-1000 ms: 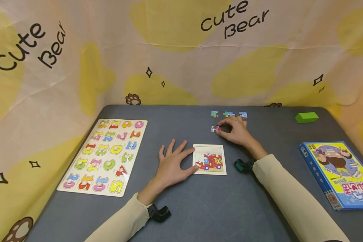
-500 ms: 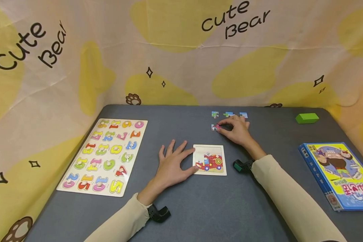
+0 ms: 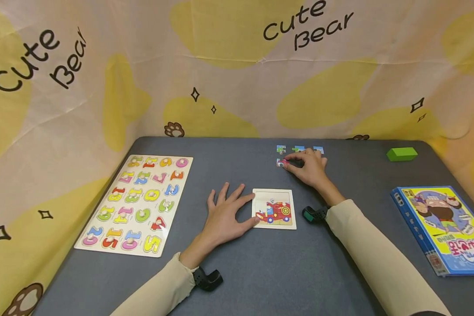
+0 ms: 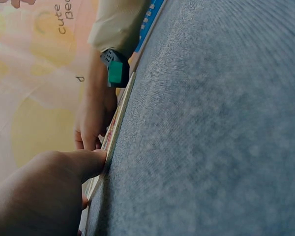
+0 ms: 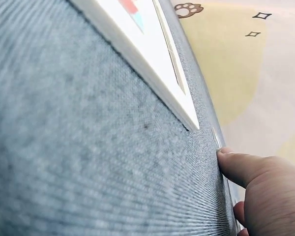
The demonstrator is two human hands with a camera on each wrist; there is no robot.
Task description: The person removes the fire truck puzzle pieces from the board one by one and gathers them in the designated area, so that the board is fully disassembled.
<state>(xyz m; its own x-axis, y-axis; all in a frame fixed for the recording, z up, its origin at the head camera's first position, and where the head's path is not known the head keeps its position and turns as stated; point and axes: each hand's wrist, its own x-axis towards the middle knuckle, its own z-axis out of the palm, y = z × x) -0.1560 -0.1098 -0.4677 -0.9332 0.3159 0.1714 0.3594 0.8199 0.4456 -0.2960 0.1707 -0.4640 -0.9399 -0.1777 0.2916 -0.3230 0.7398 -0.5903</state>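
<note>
In the head view, my right hand pinches a small pink-and-blue jigsaw puzzle piece between thumb and forefinger, low at the tabletop. Just behind it lie more puzzle pieces in a row: a green-and-blue one, another and a blue one partly behind the hand. My left hand is spread flat on the table, its thumb and forefinger at the left edge of a square puzzle frame. A red vehicle picture shows inside that frame. The left wrist view has the thumb against the frame's edge.
A number puzzle board with colourful digits lies at the left. At the right are a blue-and-yellow box and, farther back, a green block. A patterned curtain stands behind the table.
My right hand has slid the pinched puzzle piece slightly away from me, closer to the row behind it. The left hand and the puzzle frame have stayed in place.
</note>
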